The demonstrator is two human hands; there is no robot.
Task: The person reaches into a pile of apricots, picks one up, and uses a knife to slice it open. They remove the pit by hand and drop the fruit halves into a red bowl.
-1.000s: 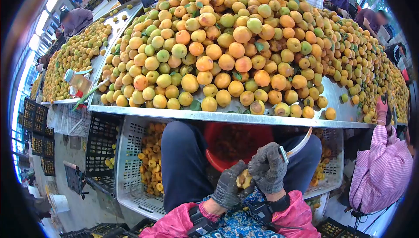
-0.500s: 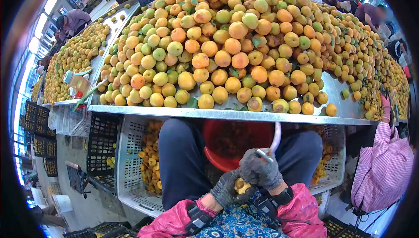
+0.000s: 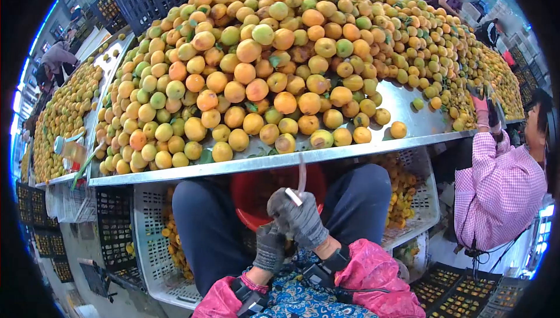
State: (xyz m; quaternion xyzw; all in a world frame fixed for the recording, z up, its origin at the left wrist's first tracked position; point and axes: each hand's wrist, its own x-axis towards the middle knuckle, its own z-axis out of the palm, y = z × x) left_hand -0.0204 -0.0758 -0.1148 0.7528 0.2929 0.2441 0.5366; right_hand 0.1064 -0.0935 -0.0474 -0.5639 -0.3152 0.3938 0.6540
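Observation:
My left hand [image 3: 269,248], in a dark grey knit glove, is closed low between my knees. What lies in its fingers is hidden. Just above it and touching it, my right hand [image 3: 298,219], gloved alike, is wrapped around a tool with a short whitish, rod-like end [image 3: 293,197] sticking out over the knuckles; the rest of the tool is covered. Behind that hand a curved pale strip [image 3: 302,176] rises to the table edge. A red bucket [image 3: 240,198] stands between my legs, beyond the hands.
Yellow-orange apricots [image 3: 245,73] are heaped on the metal table [image 3: 198,169] in front. White crates [image 3: 149,242] of cut fruit flank my legs. A co-worker in a pink checked sleeve [image 3: 496,178] sits at right. Black crates [image 3: 119,219] stand left, and a bottle [image 3: 71,152] rests on the table.
The view has swung right, so the table appears tilted and shifted left. The pale yellow fruit seen in my left hand is now out of sight as my hands have turned.

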